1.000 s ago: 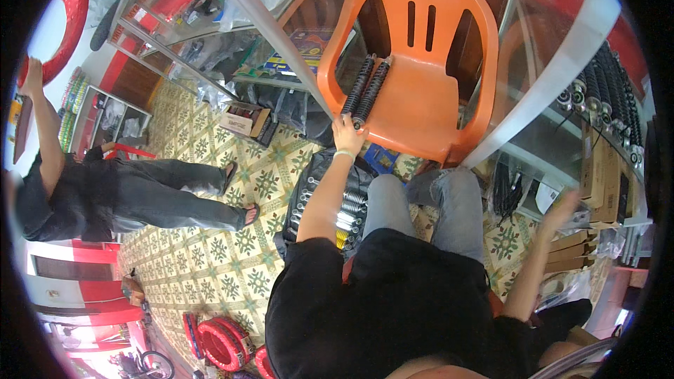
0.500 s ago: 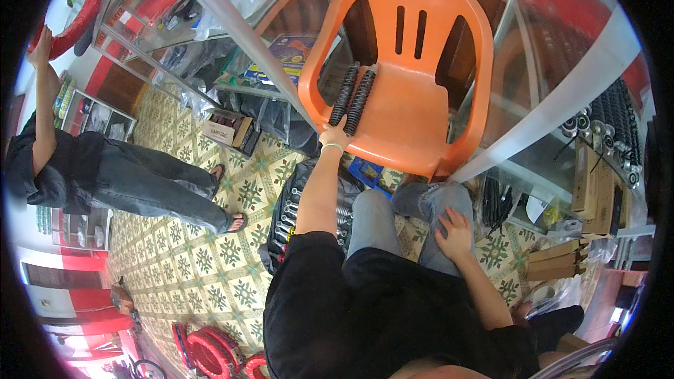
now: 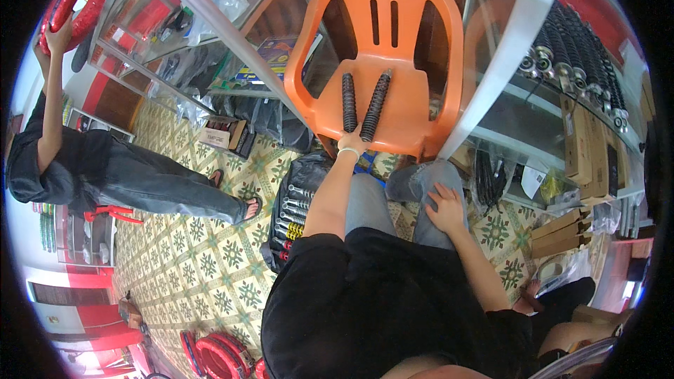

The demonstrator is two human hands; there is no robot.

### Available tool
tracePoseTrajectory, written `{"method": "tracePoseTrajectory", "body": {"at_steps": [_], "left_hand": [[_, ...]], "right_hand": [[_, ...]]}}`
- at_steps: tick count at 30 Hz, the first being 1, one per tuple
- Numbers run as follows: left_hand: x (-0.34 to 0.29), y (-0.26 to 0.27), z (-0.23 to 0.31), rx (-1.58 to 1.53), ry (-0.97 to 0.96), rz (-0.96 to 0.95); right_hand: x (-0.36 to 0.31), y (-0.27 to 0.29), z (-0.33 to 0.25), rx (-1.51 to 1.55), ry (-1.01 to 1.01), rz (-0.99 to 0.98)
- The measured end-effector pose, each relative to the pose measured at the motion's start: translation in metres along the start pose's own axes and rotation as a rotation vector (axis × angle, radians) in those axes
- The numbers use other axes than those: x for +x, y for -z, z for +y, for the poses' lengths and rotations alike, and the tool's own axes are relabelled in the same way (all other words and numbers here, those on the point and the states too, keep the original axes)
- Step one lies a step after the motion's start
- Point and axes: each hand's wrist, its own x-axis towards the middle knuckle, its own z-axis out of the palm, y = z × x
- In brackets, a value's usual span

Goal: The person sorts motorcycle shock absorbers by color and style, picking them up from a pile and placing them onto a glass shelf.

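Two dark coil-spring shock absorbers, a left one [image 3: 348,98] and a right one [image 3: 378,102], lie on the seat of an orange plastic chair [image 3: 404,91]. Their far ends are spread from each other, and the near ends sit closer together. My left hand [image 3: 353,142], a pale band at its wrist, reaches to these near ends at the seat's front edge. Its fingers close about them, partly hidden, so how each one is gripped is hard to see. My right hand [image 3: 445,208] rests flat on my jeans at the knee, fingers spread, holding nothing.
Beside my left leg an open black case [image 3: 298,175] holds several shock absorbers. Glass display cases flank the chair; the right one has a row of dark shock absorbers [image 3: 579,49]. Another person [image 3: 77,168] stands at left, hands on a red ring-shaped wrapped item [image 3: 88,17]. Cardboard boxes [image 3: 562,235] lie at right.
The shock absorbers have shifted right on the seat and fanned apart, my left hand moving with them. My view has turned slightly. My right hand stays on the knee.
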Motion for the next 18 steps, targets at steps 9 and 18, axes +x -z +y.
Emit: {"method": "tracePoseTrajectory", "body": {"at_steps": [9,18], "left_hand": [[-0.040,-0.010,0.032,-0.147,-0.022,-0.060],[-0.094,-0.050,0.010,-0.306,-0.139,0.072]], "right_hand": [[0.007,0.006,-0.027,-0.179,0.042,-0.150],[0.121,-0.081,-0.052,1.771,-0.987,-0.371]]}}
